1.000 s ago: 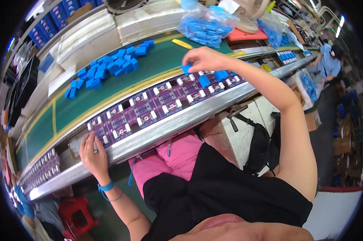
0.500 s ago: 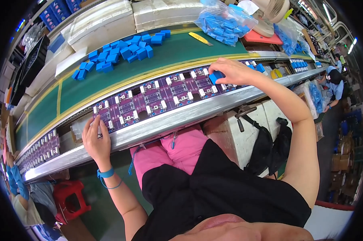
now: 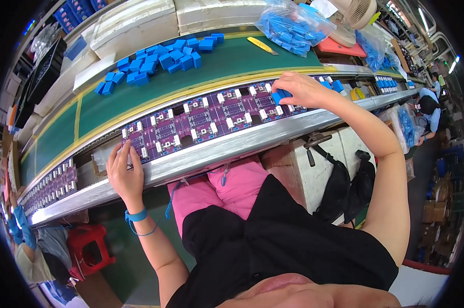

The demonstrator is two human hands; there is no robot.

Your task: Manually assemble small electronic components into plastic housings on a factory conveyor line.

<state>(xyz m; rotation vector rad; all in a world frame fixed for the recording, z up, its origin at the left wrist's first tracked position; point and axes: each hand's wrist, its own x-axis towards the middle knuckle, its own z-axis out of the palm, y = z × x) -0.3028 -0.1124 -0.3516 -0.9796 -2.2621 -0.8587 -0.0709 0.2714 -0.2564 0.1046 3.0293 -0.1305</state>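
Along the steel rail [image 3: 217, 152], a purple board [image 3: 164, 129] lies lengthwise before the person, probably so that both ends come within reach. Hands well apart. Left hand [image 3: 126, 173] at the board's left end, fingers slightly curled, tips on or just over the edge; no grasp visible, perhaps a steadying touch. Right hand [image 3: 301, 91] pinched, thumb and fingertips on a blue block [image 3: 277, 97] over the board's right part, among white parts [image 3: 229, 123]; held from above, I judge, because those stand close together. Whether block meets board: cannot tell, fingers hide it. Loose pile [image 3: 165, 62] of like blocks on the green mat [image 3: 232, 61] behind the board, likely set there for short reaches. More blue pieces in a clear bag [image 3: 291, 32] farther off; yellow knife [image 3: 260, 44] lies beside it, out of the hands' way. Blue band [image 3: 136, 215] on left wrist, perhaps against static
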